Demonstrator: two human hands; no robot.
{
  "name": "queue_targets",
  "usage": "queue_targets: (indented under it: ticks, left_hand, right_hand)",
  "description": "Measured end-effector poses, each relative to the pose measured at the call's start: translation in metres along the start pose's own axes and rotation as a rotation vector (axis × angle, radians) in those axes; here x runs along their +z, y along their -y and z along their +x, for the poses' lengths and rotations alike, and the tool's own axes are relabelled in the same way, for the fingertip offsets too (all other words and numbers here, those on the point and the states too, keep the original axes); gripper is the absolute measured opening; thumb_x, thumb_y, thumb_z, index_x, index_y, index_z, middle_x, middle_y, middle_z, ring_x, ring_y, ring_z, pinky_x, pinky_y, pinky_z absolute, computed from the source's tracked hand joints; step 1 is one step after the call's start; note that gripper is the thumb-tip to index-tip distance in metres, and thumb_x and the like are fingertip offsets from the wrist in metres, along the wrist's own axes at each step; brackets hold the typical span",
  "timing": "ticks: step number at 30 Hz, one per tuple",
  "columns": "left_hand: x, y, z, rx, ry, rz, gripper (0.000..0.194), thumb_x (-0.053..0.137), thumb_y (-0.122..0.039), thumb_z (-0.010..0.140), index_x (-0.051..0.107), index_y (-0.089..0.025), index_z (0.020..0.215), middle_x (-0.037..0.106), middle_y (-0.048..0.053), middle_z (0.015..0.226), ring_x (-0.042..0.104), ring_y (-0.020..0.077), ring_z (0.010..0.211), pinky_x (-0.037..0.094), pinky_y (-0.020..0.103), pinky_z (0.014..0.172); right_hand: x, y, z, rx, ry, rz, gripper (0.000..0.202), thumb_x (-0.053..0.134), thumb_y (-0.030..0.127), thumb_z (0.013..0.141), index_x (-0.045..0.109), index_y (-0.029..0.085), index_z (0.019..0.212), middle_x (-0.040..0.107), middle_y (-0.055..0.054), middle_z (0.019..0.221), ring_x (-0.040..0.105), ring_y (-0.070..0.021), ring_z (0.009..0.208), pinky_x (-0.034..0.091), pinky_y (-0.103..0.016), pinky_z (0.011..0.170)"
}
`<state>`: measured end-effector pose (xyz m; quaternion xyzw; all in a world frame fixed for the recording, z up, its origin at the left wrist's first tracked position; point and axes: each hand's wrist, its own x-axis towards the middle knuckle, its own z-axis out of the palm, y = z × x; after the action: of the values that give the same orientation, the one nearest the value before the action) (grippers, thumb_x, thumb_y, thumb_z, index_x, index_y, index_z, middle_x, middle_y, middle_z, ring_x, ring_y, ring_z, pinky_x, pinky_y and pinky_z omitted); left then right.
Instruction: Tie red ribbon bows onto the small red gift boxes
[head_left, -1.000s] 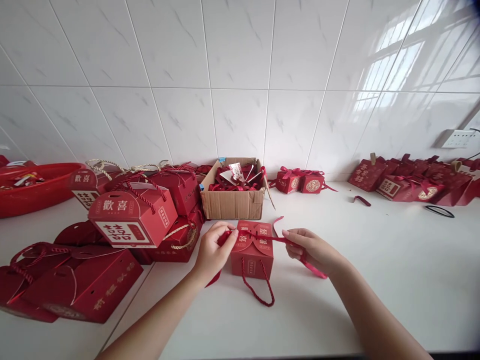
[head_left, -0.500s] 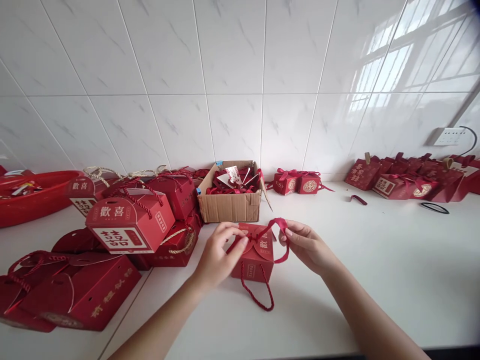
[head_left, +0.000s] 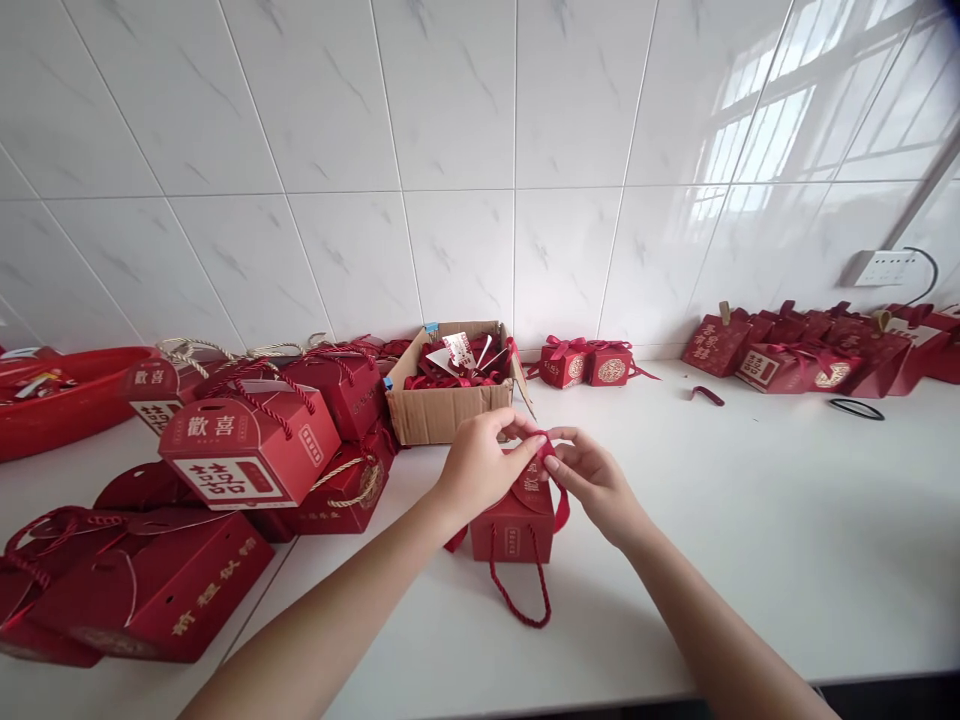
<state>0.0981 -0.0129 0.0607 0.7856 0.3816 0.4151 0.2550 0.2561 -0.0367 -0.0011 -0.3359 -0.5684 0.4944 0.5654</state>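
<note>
A small red gift box (head_left: 511, 530) stands on the white counter, a twisted rope handle (head_left: 517, 605) drooping from its near side. Above its top, my left hand (head_left: 487, 462) pinches a red ribbon (head_left: 561, 508) between thumb and fingers. My right hand (head_left: 589, 480) grips the same ribbon just beside it, the fingertips of both hands almost touching. Part of the ribbon hangs over the box's right side, and another end shows low at its left. My left hand hides much of the box top.
Red gift boxes (head_left: 240, 450) are piled at the left near a red basin (head_left: 75, 420). A cardboard carton (head_left: 450, 415) of ribbons stands behind the box. Two small boxes (head_left: 585, 365), more red boxes (head_left: 795, 365) and a black loop (head_left: 856, 408) lie farther right.
My left hand has moved right from the box's left side to the ribbon at my right hand. The ribbon loop has drawn in, and the view has shifted slightly.
</note>
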Motion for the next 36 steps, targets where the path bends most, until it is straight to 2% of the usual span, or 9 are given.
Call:
queue_targets:
  ticks: [3, 8, 11, 15, 19, 22, 27, 32, 36]
  left_hand:
    - [-0.008, -0.008, -0.001, 0.000, 0.032, 0.007, 0.011, 0.059, -0.028, 0.080, 0.065, -0.019, 0.076, 0.069, 0.001, 0.079, 0.063, 0.0172, 0.077, 0.048, 0.029, 0.074]
    - [-0.022, 0.001, -0.010, -0.014, -0.025, -0.033, 0.018, 0.059, -0.036, 0.081, 0.065, -0.020, 0.084, 0.068, 0.004, 0.091, 0.061, 0.0191, 0.090, 0.046, 0.030, 0.082]
    - [-0.028, 0.024, -0.022, -0.246, -0.053, -0.046, 0.029, 0.057, -0.048, 0.079, 0.060, -0.020, 0.087, 0.066, 0.005, 0.096, 0.059, 0.0203, 0.094, 0.045, 0.030, 0.082]
    - [-0.031, 0.048, -0.039, -0.592, 0.135, -0.162, 0.039, 0.058, -0.058, 0.074, 0.059, -0.020, 0.085, 0.066, 0.002, 0.085, 0.060, 0.0182, 0.078, 0.044, 0.027, 0.066]
    - [-0.036, 0.049, -0.046, -0.715, 0.322, -0.399, 0.039, 0.056, -0.056, 0.077, 0.061, -0.017, 0.071, 0.056, -0.002, 0.061, 0.047, 0.0108, 0.052, 0.033, 0.023, 0.051]
    - [-0.045, 0.040, -0.045, -0.664, 0.292, -0.445, 0.036, 0.063, -0.047, 0.075, 0.055, -0.015, 0.060, 0.039, -0.006, 0.049, 0.030, 0.0068, 0.046, 0.022, 0.022, 0.046]
    - [-0.059, 0.011, -0.038, -0.514, 0.266, -0.450, 0.035, 0.061, -0.043, 0.079, 0.052, -0.015, 0.060, 0.045, -0.004, 0.053, 0.034, 0.0070, 0.052, 0.026, 0.022, 0.050]
    - [-0.059, -0.015, -0.018, -0.332, 0.261, -0.449, 0.027, 0.064, -0.037, 0.078, 0.059, -0.015, 0.065, 0.050, -0.003, 0.058, 0.037, 0.0071, 0.053, 0.029, 0.021, 0.051]
    - [-0.050, -0.008, -0.001, -0.177, 0.264, -0.475, 0.032, 0.054, -0.044, 0.085, 0.067, -0.018, 0.099, 0.065, 0.004, 0.089, 0.056, 0.0133, 0.078, 0.042, 0.026, 0.072]
  right_hand:
    - [0.005, -0.002, 0.003, 0.013, 0.015, -0.050, 0.034, 0.064, 0.042, 0.081, 0.057, 0.024, 0.109, 0.063, -0.001, 0.077, 0.060, -0.0166, 0.075, 0.048, -0.032, 0.073]
    - [0.013, -0.001, 0.006, -0.067, 0.021, -0.182, 0.025, 0.063, 0.043, 0.080, 0.068, 0.020, 0.073, 0.061, -0.004, 0.079, 0.056, -0.0183, 0.077, 0.045, -0.032, 0.073]
    - [0.014, 0.001, 0.005, -0.105, 0.012, -0.167, 0.022, 0.064, 0.042, 0.079, 0.069, 0.021, 0.075, 0.063, -0.006, 0.091, 0.056, -0.0209, 0.088, 0.045, -0.032, 0.074]
    - [0.015, 0.001, 0.002, -0.047, 0.076, -0.153, 0.023, 0.059, 0.043, 0.083, 0.067, 0.020, 0.083, 0.065, -0.005, 0.083, 0.058, -0.0197, 0.081, 0.046, -0.032, 0.073]
    - [0.021, 0.003, 0.001, -0.023, 0.080, -0.160, 0.026, 0.051, 0.043, 0.088, 0.060, 0.019, 0.085, 0.066, -0.005, 0.085, 0.059, -0.0179, 0.078, 0.047, -0.031, 0.072]
    - [0.026, 0.007, 0.003, -0.025, 0.015, -0.297, 0.024, 0.048, 0.037, 0.088, 0.055, 0.019, 0.076, 0.065, -0.004, 0.076, 0.058, -0.0171, 0.073, 0.045, -0.030, 0.069]
    - [0.034, 0.012, 0.010, 0.026, -0.072, -0.554, 0.015, 0.050, 0.026, 0.082, 0.057, 0.019, 0.071, 0.064, -0.002, 0.066, 0.056, -0.0173, 0.064, 0.042, -0.029, 0.062]
    - [0.035, 0.016, 0.012, -0.117, 0.158, -0.650, 0.016, 0.046, 0.020, 0.083, 0.059, 0.019, 0.074, 0.060, -0.001, 0.068, 0.049, -0.0142, 0.061, 0.038, -0.026, 0.056]
    - [0.034, 0.009, 0.011, -0.156, 0.180, -0.642, 0.022, 0.049, 0.031, 0.086, 0.053, 0.019, 0.069, 0.054, 0.000, 0.066, 0.045, -0.0133, 0.060, 0.037, -0.026, 0.056]
